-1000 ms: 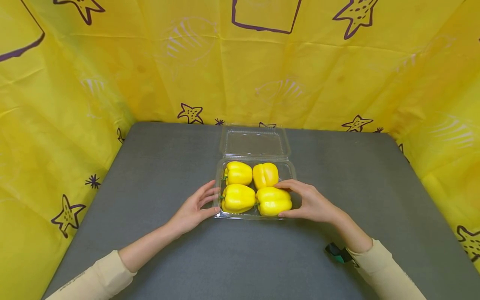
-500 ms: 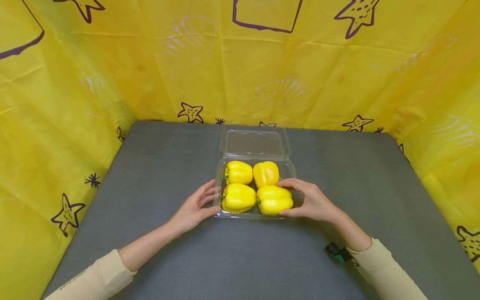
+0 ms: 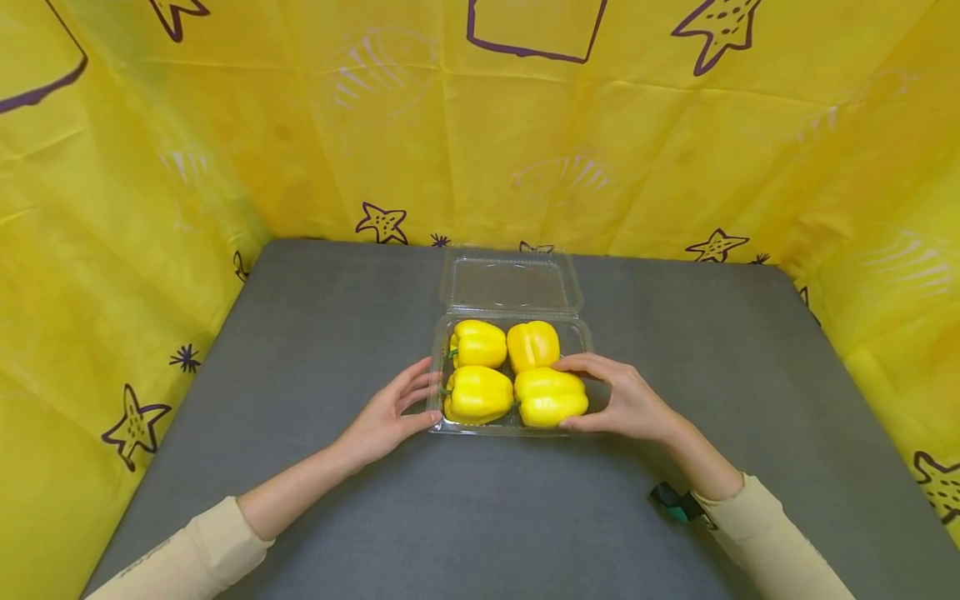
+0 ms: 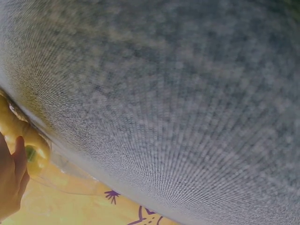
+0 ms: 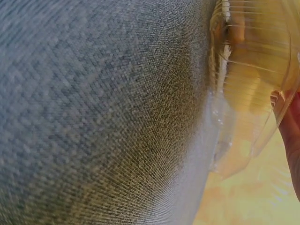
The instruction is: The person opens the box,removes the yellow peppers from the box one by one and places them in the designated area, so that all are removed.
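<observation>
In the head view a clear plastic clamshell container (image 3: 517, 432) lies with its lid (image 3: 512, 283) folded back. Several yellow bell peppers fill its base in two rows, among them a front left one (image 3: 477, 395), a back left one (image 3: 478, 344) and a back right one (image 3: 533, 345). My right hand (image 3: 628, 400) grips the front right bell pepper (image 3: 552, 397), thumb at its near side and fingers behind it. At the container's left side my left hand (image 3: 385, 421) holds the edge, thumb on the near corner, fingers along the wall; green stems face that way.
The container rests on a dark grey table (image 3: 450, 517). Yellow cloth (image 3: 480, 150) with starfish and fish drawings hangs behind and on both sides. A dark strap with a green part (image 3: 675, 504) shows by the right sleeve.
The front right bell pepper and my right hand on it have shifted very slightly to the right. My left hand keeps its place at the container.
</observation>
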{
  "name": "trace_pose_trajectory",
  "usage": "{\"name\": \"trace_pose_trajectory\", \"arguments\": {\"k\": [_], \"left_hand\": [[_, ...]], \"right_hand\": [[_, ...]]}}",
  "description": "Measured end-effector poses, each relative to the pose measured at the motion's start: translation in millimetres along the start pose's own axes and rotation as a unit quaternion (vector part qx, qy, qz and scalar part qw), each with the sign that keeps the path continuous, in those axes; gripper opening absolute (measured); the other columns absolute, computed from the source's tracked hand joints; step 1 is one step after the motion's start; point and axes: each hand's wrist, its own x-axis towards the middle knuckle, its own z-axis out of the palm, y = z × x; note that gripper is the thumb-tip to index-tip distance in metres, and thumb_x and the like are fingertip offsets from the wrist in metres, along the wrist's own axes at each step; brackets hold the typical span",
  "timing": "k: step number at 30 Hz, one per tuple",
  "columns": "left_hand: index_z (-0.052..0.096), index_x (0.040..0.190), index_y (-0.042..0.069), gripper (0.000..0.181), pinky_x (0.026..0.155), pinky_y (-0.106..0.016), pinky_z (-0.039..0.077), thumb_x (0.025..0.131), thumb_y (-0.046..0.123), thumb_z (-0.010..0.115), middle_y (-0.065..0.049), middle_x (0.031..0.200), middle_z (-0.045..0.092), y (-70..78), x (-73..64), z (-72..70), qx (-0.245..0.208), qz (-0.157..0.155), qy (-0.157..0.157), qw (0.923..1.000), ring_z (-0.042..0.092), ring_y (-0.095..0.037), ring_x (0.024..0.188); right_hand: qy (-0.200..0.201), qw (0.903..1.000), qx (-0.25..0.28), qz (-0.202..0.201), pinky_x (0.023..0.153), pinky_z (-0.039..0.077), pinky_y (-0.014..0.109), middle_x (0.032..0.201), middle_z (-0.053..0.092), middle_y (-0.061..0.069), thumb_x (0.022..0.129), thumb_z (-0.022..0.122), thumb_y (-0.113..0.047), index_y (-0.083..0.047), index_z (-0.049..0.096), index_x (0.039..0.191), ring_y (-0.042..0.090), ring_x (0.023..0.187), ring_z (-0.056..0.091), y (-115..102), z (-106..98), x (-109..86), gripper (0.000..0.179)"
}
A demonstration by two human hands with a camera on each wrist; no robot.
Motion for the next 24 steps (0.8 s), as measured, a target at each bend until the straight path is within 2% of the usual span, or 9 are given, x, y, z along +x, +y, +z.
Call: {"name": "trace_pose_trajectory", "arguments": {"k": [5, 13, 24], "left_hand": [[0.022, 0.152, -0.002, 0.078, 0.102, -0.04, 0.043, 0.089, 0.001, 0.068, -0.024, 0.145, 0.042, -0.9, 0.2, -0.1, -0.005, 0.003, -0.002, 1.0, 0.042, -0.038, 0.133], [0.022, 0.152, -0.002, 0.077, 0.103, -0.04, 0.043, 0.09, 0.001, 0.068, -0.025, 0.145, 0.042, 2.2, -0.6, 0.7, -0.003, -0.001, -0.002, 1.0, 0.042, -0.038, 0.133], [0.023, 0.152, 0.0, 0.078, 0.103, -0.041, 0.043, 0.089, 0.002, 0.069, -0.023, 0.146, 0.042, 1.3, 0.1, 1.0, 0.004, -0.006, 0.002, 1.0, 0.043, -0.037, 0.133]], "right_hand": [[0.005, 0.9993, 0.038, 0.005, 0.094, 0.049, 0.045, 0.12, 0.062, 0.016, 0.06, 0.092, 0.0, 0.007, 0.06, 0.122, 0.019, 0.112, 0.06, -20, -7, 5.1, 0.07], [0.008, 0.9983, 0.058, -0.003, 0.097, 0.046, 0.023, 0.121, 0.061, 0.02, 0.06, 0.09, 0.003, 0.008, 0.059, 0.122, 0.016, 0.113, 0.059, -24, -11, 4.5, 0.069], [0.03, 0.9964, 0.079, 0.005, 0.094, 0.049, 0.026, 0.121, 0.059, 0.022, 0.061, 0.087, 0.011, 0.011, 0.058, 0.121, 0.01, 0.113, 0.057, -27, -15, 2.0, 0.067]]}}
